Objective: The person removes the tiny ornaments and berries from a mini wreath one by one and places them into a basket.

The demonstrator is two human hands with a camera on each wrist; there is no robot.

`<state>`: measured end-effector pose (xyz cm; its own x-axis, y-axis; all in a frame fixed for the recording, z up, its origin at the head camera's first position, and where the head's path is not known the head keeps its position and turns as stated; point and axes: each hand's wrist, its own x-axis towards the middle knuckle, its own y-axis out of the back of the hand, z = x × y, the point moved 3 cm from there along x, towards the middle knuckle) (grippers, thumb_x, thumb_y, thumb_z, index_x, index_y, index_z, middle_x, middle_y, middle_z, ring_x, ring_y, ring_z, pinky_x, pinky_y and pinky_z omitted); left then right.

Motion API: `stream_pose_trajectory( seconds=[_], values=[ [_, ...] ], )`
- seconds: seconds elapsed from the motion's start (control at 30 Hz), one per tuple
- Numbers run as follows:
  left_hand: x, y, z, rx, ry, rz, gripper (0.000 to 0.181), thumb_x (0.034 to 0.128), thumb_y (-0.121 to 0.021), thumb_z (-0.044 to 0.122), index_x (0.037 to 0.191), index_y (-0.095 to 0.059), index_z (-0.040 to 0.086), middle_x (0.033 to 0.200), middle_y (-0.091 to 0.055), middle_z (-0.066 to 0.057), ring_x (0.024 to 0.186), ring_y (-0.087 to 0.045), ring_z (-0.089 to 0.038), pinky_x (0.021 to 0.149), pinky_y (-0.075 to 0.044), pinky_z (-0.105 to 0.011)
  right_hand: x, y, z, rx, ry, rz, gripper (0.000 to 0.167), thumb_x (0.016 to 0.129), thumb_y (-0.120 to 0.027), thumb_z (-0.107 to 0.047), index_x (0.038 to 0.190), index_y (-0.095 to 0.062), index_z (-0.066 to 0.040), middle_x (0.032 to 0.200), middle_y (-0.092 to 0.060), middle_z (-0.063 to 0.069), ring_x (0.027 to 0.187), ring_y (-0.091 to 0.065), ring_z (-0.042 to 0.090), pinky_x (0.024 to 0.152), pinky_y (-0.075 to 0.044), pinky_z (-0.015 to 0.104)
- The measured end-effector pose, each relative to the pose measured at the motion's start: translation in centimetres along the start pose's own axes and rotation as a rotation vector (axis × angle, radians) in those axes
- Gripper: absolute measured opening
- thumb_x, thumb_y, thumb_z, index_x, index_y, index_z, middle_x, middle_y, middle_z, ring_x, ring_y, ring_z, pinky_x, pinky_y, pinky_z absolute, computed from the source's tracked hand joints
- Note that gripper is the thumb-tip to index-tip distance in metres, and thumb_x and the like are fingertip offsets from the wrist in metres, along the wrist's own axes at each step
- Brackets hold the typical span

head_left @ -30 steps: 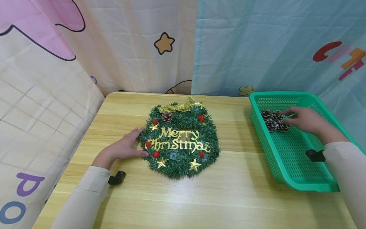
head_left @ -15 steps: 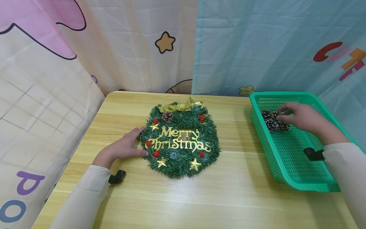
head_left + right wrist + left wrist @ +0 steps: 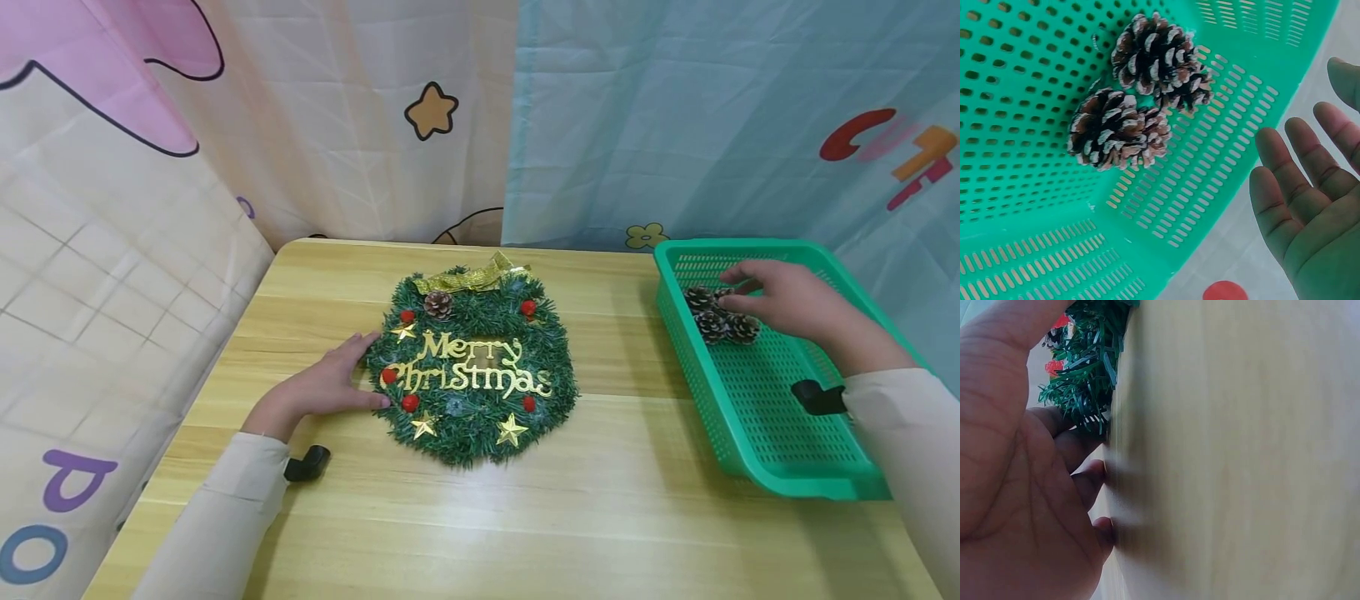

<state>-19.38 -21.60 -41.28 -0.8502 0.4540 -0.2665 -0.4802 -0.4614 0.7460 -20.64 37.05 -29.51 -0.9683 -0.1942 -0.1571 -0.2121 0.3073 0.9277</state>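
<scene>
My left hand [image 3: 322,387] rests against the left edge of a green Christmas wreath [image 3: 480,312], thumb and fingers spread. In the left wrist view its fingertips touch the table and the greenery [image 3: 1088,369]. The wreath carries gold "Merry Christmas" lettering [image 3: 465,379], red berries, gold stars, a gold ribbon and one pine cone [image 3: 438,305]. Over the green basket [image 3: 697,375] hovers my right hand [image 3: 787,304], holding nothing. Several white-tipped pine cones [image 3: 710,327] lie below its fingers at the basket's far left; in the right wrist view the fingers stand apart from these cones [image 3: 1122,131].
A wooden table [image 3: 480,533] carries the wreath and, at its right side, the basket. Printed curtains [image 3: 637,125] hang behind the table and along its left. A black wrist mount [image 3: 307,464] sits at the left cuff, another mount [image 3: 817,397] at the right.
My right hand has risen slightly and shifted left over the pine cones. My left hand and the wreath have stayed in place.
</scene>
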Motion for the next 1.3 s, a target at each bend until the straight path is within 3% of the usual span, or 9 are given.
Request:
stream_pose_trajectory(
  seconds=[0.73, 1.3],
  values=[
    [0.1, 0.0, -0.2, -0.003, -0.003, 0.001, 0.116, 0.0768, -0.080, 0.055, 0.161, -0.012, 0.014, 0.161, -0.006, -0.028, 0.146, -0.006, -0.051, 0.110, -0.014, -0.070, 0.0, 1.7, -3.3, -0.087, 0.068, 0.040, 0.044, 0.098, -0.065, -0.023, 0.131, -0.056, 0.003, 0.127, -0.057, 0.028, 0.110, -0.058, 0.043, 0.084, -0.048, 0.058],
    [0.1, 0.0, -0.3, 0.002, 0.002, 0.000, 0.117, 0.0766, -0.080, 0.055, 0.161, -0.012, 0.013, 0.161, -0.007, -0.028, 0.146, -0.006, -0.050, 0.111, -0.014, -0.069, 0.4, 3.3, -5.6, -0.073, 0.103, 0.056, 0.042, 0.098, -0.064, -0.023, 0.132, -0.056, 0.001, 0.129, -0.057, 0.025, 0.113, -0.055, 0.041, 0.086, -0.046, 0.059]
  ],
)
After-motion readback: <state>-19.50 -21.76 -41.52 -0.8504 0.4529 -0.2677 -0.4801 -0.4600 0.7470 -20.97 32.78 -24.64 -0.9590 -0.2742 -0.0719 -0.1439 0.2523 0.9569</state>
